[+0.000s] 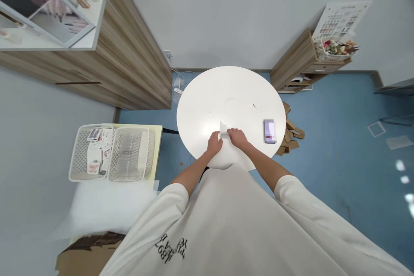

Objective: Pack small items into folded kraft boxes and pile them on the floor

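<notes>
A small white piece that looks like folded paper (223, 128) is between my two hands at the near part of a round white table (226, 86). My left hand (214, 143) pinches its left edge, fingers closed. From the right, my right hand (237, 137) grips the other side with its fingers curled. One corner of the white piece sticks up past my fingers; its exact kind is too small to make out. To the right on the tabletop lies a purple rectangular item (269, 131), blurred out. A small dark mark or thin object (254, 105) shows farther back.
On the left, a pale yellow table (158, 142) carries white baskets (111, 155) with cards and clear plastic pieces, beside translucent wrap (110, 207). A wooden cabinet (136, 47) stands back left, a smaller one (293, 58) back right. Flattened cardboard (289, 136) lies on the floor.
</notes>
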{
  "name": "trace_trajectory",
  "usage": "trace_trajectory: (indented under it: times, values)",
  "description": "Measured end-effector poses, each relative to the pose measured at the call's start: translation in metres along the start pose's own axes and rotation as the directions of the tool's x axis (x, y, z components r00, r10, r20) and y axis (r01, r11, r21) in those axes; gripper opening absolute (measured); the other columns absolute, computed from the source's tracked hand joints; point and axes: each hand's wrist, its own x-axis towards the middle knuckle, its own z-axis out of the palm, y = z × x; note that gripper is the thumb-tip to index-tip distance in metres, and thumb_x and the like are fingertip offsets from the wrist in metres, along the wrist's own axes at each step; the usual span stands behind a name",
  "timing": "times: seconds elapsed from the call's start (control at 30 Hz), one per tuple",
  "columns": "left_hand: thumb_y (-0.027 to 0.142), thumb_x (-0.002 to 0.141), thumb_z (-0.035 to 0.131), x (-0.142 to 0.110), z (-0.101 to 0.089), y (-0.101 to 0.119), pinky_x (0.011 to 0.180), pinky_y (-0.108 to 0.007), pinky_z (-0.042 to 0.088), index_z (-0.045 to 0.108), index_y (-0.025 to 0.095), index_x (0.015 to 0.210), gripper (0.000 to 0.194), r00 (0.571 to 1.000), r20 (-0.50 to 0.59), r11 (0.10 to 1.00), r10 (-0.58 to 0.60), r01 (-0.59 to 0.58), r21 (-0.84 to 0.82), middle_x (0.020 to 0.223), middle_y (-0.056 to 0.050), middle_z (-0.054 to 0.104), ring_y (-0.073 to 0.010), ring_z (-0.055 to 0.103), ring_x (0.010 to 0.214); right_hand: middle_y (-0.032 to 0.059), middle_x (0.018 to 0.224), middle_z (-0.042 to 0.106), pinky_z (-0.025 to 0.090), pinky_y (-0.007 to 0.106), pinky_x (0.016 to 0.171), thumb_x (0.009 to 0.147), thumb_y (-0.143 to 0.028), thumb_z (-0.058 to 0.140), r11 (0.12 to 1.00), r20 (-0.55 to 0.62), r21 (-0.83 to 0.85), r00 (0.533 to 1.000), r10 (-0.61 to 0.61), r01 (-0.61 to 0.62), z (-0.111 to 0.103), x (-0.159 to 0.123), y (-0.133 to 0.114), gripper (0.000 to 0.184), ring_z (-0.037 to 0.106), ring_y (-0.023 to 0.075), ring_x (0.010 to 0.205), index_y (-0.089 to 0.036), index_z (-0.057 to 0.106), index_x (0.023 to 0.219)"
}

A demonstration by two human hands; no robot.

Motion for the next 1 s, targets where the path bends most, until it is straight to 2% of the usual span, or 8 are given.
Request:
trace_trajectory:
  times: [0.07,0.27,0.37,0.47,0.6,0.73,0.87,1.0]
  values:
    - [0.02,0.093,0.045,-0.009,0.002,-0.001,0.109,-0.041,0.043,0.042,0.02,0.144,0.051,0.999,0.012,0.996,0.045,-0.046,0.081,0.151,-0.012,0.045,-0.0256,0.048,0.135,0.014,0.118,0.061,0.041,0.033,0.078,0.099,-0.013,0.04,1.0,0.019,0.02,1.0,0.022,-0.023,-0.001,0.016,0.004,0.033,0.057,0.0264,0.101,-0.018,0.053,0.128]
    - [0.016,0.089,0.049,-0.015,0.011,0.006,0.117,-0.048,0.031,0.037,0.018,0.15,0.062,0.962,0.225,0.9,0.155,-0.232,0.368,0.167,-0.014,0.021,-0.0312,0.029,0.149,0.0156,0.118,0.059,0.043,0.032,0.079,0.098,-0.01,0.042,0.995,0.055,0.077,0.996,0.063,-0.067,0.004,0.056,0.013,0.029,0.056,0.0275,0.108,-0.017,0.055,0.122]
    - [0.015,0.089,0.049,-0.007,0.012,0.006,0.121,-0.051,0.022,0.028,0.017,0.156,0.07,0.935,0.314,0.851,0.167,-0.297,0.433,0.169,-0.015,0.014,-0.0305,0.019,0.154,0.016,0.122,0.056,0.044,0.032,0.077,0.098,-0.012,0.043,0.981,0.031,0.155,0.993,0.117,-0.121,0.01,0.063,0.014,0.028,0.06,0.0251,0.099,-0.017,0.055,0.123]
    - [0.017,0.089,0.048,0.0,0.01,0.0,0.123,-0.053,0.018,0.02,0.019,0.159,0.076,0.919,0.363,0.827,0.155,-0.322,0.462,0.169,-0.013,0.013,-0.0296,0.016,0.155,0.0154,0.127,0.053,0.046,0.032,0.076,0.096,-0.013,0.045,0.951,-0.028,0.263,0.984,0.176,-0.163,0.02,0.055,0.014,0.032,0.061,0.0224,0.09,-0.017,0.053,0.126]
    - [0.016,0.087,0.05,0.003,0.006,-0.009,0.123,-0.054,0.016,0.018,0.023,0.161,0.081,0.908,0.382,0.806,0.171,-0.352,0.477,0.17,-0.011,0.014,-0.0306,0.018,0.154,0.0145,0.127,0.056,0.048,0.034,0.088,0.094,-0.015,0.045,0.897,-0.084,0.399,0.967,0.24,-0.189,0.04,0.028,0.006,0.033,0.062,0.0237,0.1,-0.016,0.058,0.125]
    - [0.016,0.088,0.049,0.004,0.006,-0.01,0.123,-0.053,0.017,0.022,0.021,0.16,0.077,0.905,0.379,0.798,0.191,-0.369,0.477,0.169,-0.011,0.016,-0.032,0.022,0.153,0.0145,0.136,0.056,0.044,0.036,0.105,0.09,-0.013,0.046,0.834,-0.105,0.497,0.938,0.331,-0.239,0.057,0.005,-0.011,0.051,0.055,0.0258,0.124,-0.016,0.052,0.141]
    - [0.017,0.089,0.047,0.003,-0.001,-0.014,0.122,-0.054,0.017,0.022,0.022,0.16,0.075,0.921,0.347,0.82,0.177,-0.333,0.465,0.168,-0.01,0.021,-0.032,0.023,0.152,0.0133,0.137,0.058,0.045,0.034,0.107,0.087,-0.011,0.046,0.761,-0.044,0.583,0.925,0.377,-0.283,0.06,0.004,-0.024,0.057,0.059,0.0232,0.121,-0.016,0.053,0.144]
    - [0.017,0.09,0.045,-0.002,-0.023,-0.031,0.122,-0.055,0.017,0.019,0.024,0.161,0.076,0.944,0.3,0.852,0.139,-0.269,0.449,0.167,-0.008,0.023,-0.0328,0.024,0.151,0.0105,0.14,0.059,0.045,0.032,0.108,0.084,-0.006,0.045,0.765,0.012,0.599,0.957,0.289,-0.239,0.055,0.018,-0.036,0.064,0.06,0.0211,0.121,-0.017,0.053,0.146]
